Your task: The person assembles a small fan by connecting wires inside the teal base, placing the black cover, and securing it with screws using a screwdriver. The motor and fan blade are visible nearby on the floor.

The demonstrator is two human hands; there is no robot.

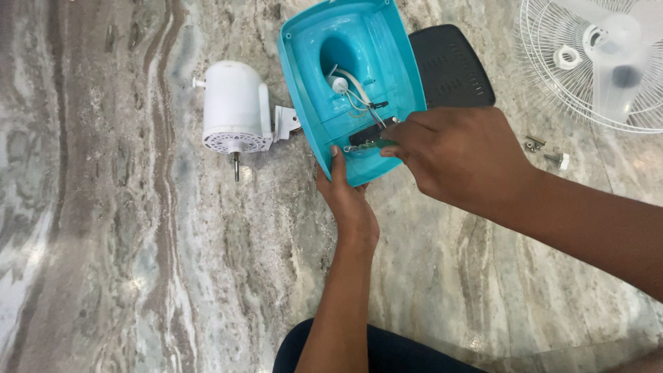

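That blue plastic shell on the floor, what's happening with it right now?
A person sits on a marble floor with a taken-apart fan spread around. Their left hand steadies the near edge of the blue shell, which lies open side up. Their right hand reaches inside it, fingers at the small wired part near the bottom. A white motor lies to the left, a black cover and white fan guard to the right, with a few screws loose nearby.

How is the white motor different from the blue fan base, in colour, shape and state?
The motor is white and round; the fan base is blue and tapered. The motor lies untouched; the left hand grips the base while the right hand reaches inside. Both rest on the marble floor.
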